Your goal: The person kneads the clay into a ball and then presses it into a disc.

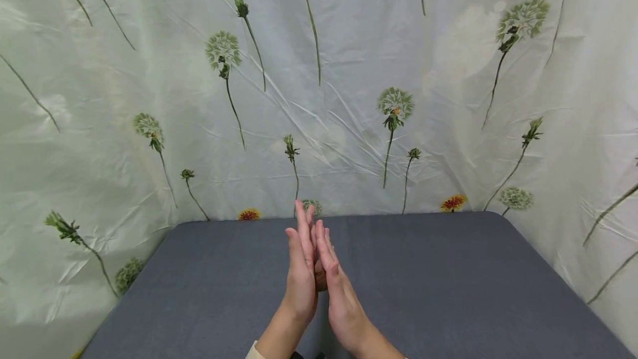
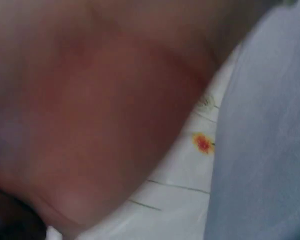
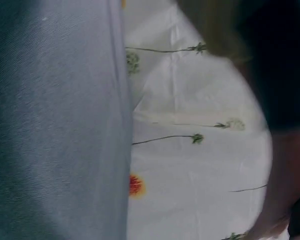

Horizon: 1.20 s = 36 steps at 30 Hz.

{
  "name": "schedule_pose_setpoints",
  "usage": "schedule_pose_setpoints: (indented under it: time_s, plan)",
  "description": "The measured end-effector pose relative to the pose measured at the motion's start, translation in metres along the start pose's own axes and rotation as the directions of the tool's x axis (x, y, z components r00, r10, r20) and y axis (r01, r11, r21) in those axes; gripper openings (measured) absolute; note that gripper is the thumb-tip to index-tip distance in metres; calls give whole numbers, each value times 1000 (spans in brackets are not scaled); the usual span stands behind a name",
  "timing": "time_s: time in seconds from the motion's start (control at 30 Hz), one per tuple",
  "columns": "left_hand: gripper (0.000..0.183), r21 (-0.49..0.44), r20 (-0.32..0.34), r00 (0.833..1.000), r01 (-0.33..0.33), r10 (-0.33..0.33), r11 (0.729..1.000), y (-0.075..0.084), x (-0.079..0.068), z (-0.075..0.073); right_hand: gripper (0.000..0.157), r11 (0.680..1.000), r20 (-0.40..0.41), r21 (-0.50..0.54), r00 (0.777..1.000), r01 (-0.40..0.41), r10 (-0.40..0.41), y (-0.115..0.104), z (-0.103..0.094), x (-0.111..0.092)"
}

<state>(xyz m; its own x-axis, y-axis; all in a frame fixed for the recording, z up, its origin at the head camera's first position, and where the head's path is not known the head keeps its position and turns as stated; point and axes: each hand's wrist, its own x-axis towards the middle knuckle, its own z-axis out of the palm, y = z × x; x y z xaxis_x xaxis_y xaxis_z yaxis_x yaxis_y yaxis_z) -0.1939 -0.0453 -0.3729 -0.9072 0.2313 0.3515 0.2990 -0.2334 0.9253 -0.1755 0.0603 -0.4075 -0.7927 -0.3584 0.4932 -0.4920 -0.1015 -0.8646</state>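
My left hand (image 1: 301,276) and right hand (image 1: 338,295) stand upright facing each other, fingers straight and pointing up and forward. Between the two palms sits a small brown rounded thing (image 1: 321,277), pressed from both sides and mostly covered by the hands. Its exact kind I cannot tell. The fingertips of the two hands come close together above it. Seen from the left wrist, blurred skin of the left hand (image 2: 105,115) fills much of the picture. From the right wrist, only a dim strip of skin (image 3: 285,175) shows at the right edge.
Below the hands spreads a dark grey cloth-covered table (image 1: 438,281) with rounded far corners. Behind and around it hangs a pale, shiny curtain (image 1: 339,115) printed with dandelions and a few orange flowers. A cream sleeve edge (image 1: 254,351) shows at the left wrist.
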Motion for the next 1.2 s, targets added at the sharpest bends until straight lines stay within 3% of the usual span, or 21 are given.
schedule_pose_setpoints:
  time_s: [0.13,0.3,0.43,0.5,0.67,0.8,0.93,1.03,1.2]
  plan:
    - [71,-65,15,1000,20,-19,998,-11,6,-4,60,997,-19,42,998,67,-67,-10,2,0]
    - [70,-122,166,986,49,-28,991,-23,3,8,64,986,-103,-28,981,162,-164,-18,-11,2]
    - [69,-80,233,972,45,-25,996,-22,-5,24,66,988,-164,-35,974,152,-155,-17,-27,6]
    - [66,-29,212,977,45,-38,999,-19,-11,30,67,992,-158,-13,980,123,-124,-15,-32,7]
    - [62,97,82,996,36,-44,995,-5,-17,33,72,996,-69,33,995,78,-76,-9,-31,8]
    - [66,89,13,998,-58,57,994,6,-11,20,69,998,-13,43,999,41,-40,-3,-15,7]
    - [73,99,-62,984,-160,167,982,14,-1,1,62,998,52,58,999,9,-12,3,3,0]
    - [77,108,-90,979,-175,185,979,16,3,-11,60,995,86,94,995,34,-42,6,13,-4]
    - [75,79,-107,986,-117,125,990,9,7,-19,59,985,80,113,987,128,-138,3,18,-4]
